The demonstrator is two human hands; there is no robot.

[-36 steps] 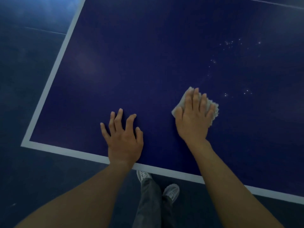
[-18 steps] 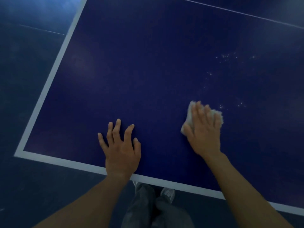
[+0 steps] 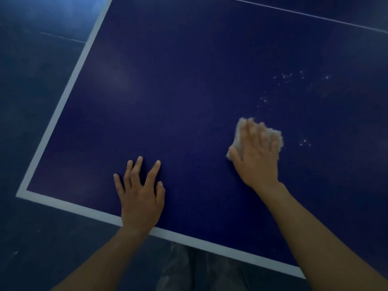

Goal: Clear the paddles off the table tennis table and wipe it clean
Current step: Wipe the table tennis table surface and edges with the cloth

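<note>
the counter (image 3: 189, 91), dark blue with a white edge line (image 3: 63, 101), fills our view. our left grip (image 3: 140, 198) lies flat near its front edge, fingers spread, holding nothing. our right grip (image 3: 256, 162), blurred, presses the cloth (image 3: 276, 136) down under laid-out fingers. since a second ago it has slid farther from the left grip, and is now just beside the white specks (image 3: 304, 141).

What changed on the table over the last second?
The right hand slid the cloth to the right, away from the left hand and up to the white specks. Nothing was taken hold of or let go. The left hand stayed flat on the table near its edge.
</note>
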